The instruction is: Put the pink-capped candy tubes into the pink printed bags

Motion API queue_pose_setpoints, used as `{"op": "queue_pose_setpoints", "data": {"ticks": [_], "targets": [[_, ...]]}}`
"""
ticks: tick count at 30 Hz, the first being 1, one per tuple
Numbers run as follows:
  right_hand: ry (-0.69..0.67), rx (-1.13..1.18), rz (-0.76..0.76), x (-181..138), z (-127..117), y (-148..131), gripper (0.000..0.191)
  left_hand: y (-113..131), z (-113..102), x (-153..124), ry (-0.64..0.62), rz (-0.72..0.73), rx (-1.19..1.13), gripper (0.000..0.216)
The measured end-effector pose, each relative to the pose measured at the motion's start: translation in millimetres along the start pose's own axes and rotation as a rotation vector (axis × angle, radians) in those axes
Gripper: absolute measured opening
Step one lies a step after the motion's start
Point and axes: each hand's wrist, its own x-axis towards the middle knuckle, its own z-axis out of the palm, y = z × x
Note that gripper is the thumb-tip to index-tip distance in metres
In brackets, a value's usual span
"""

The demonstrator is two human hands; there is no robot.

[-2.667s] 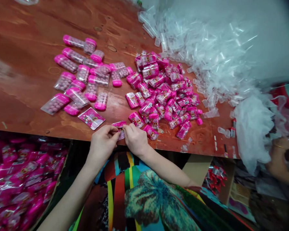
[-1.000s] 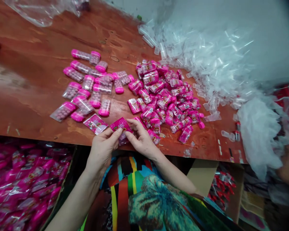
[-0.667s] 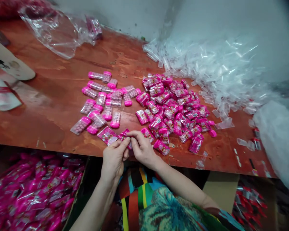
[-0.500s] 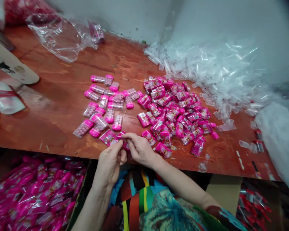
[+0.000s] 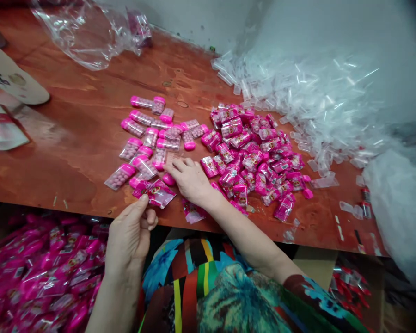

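Note:
My left hand (image 5: 130, 233) is at the front edge of the red-brown table (image 5: 72, 138), its thumb and curled fingers pinching the corner of a flat pink wrapper (image 5: 156, 193) that lies on the table. My right hand (image 5: 190, 178) rests further in with fingers stretched flat. Its fingertips touch a pink-capped clear case of candy balls (image 5: 168, 179). Under the right wrist, another pink wrapper (image 5: 193, 213) hangs over the table edge.
Several unlabelled pink-capped cases (image 5: 149, 134) lie left of a pile of pink-labelled cases (image 5: 256, 157). A heap of clear plastic sleeves (image 5: 315, 97) fills the back right. A clear bag (image 5: 86, 34) lies back left. A box of pink packs (image 5: 38, 277) sits below the table.
My hands have parted: the right hand left the wrapper and reached forward onto the table to a candy case. The left hand keeps the wrapper, now lying on the table.

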Motion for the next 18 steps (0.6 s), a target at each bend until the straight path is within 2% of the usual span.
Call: {"op": "queue_pose_setpoints", "data": {"ticks": [4, 7, 10, 12, 14, 16, 18], "targets": [[-0.027, -0.04, 0.085, -14.3, -6.8, 3.1, 0.029, -2.5, -0.2, 0.5, -0.014, -0.014, -0.045, 0.043], [0.018, 0.069, 0.116, -23.5, -6.0, 10.4, 0.02, -4.6, 6.8, -1.5, -0.008, -0.076, -0.076, 0.045], [0.179, 0.433, 0.221, -38.1, -3.2, 12.5, 0.013, -8.1, 16.1, -6.0, -0.008, -0.154, -0.097, 0.044], [0.339, 0.766, 0.32, -52.8, -2.0, 7.7, 0.02, -11.9, 21.9, -8.9, -0.018, -0.17, -0.128, 0.042], [0.429, 1.039, 0.389, -69.4, -1.2, -1.1, 0.029, -16.7, 27.5, -11.2, -0.033, -0.17, -0.158, 0.04], [0.439, 1.171, 0.436, -84.0, 0.4, -10.6, 0.033, -21.8, 33.3, -13.1, -0.041, -0.185, -0.173, 0.039], [0.455, 1.2, 0.508, -94.1, 3.7, -17.6, 0.035, -26.6, 39.1, -15.1, -0.045, -0.217, -0.185, 0.039]]}}
